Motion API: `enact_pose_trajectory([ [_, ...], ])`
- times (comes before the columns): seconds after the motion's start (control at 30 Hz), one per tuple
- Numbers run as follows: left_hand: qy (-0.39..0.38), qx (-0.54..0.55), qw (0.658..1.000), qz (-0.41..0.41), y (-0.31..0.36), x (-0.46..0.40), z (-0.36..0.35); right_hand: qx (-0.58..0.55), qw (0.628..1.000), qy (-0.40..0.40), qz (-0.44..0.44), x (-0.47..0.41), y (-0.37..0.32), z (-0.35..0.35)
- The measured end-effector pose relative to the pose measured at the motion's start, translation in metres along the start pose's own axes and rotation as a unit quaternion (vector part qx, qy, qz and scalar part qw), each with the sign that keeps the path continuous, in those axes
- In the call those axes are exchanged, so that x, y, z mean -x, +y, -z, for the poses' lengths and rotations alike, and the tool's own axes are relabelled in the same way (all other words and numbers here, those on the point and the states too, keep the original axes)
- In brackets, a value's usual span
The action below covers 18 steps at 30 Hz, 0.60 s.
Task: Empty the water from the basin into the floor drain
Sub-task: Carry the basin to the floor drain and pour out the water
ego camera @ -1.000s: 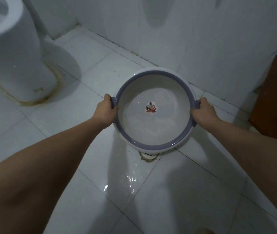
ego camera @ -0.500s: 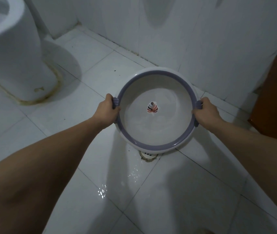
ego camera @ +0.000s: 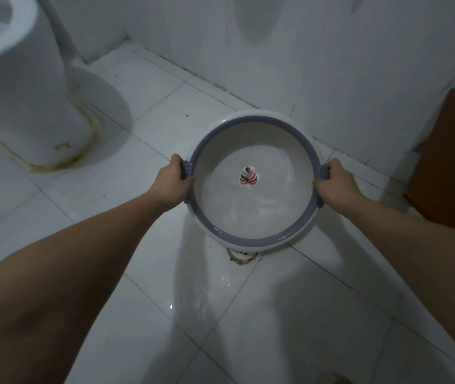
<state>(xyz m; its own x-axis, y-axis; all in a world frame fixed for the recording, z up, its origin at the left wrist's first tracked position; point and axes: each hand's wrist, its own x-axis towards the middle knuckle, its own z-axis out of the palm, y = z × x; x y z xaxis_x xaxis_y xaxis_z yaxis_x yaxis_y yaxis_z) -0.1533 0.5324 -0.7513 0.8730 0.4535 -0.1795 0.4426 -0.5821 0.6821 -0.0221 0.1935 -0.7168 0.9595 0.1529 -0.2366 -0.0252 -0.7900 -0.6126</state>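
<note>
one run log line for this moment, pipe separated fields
step: draining | basin: held over floor drain, little water left | left hand: on left handle | right hand: on right handle

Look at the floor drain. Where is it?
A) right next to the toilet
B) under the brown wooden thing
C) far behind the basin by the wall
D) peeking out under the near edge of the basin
D: the floor drain shows just below the near rim of the basin, which the left hand and right hand hold above it.
</note>
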Motion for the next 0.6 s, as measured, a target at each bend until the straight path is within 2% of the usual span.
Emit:
enact_pose_trajectory([
  [0.6, -0.014, -0.006, 1.000, 0.004, -0.0098, 0.0054, 0.0043, 0.022, 0.999, 0.003, 0.034, 0.0067, -0.0020, 0.0001],
])
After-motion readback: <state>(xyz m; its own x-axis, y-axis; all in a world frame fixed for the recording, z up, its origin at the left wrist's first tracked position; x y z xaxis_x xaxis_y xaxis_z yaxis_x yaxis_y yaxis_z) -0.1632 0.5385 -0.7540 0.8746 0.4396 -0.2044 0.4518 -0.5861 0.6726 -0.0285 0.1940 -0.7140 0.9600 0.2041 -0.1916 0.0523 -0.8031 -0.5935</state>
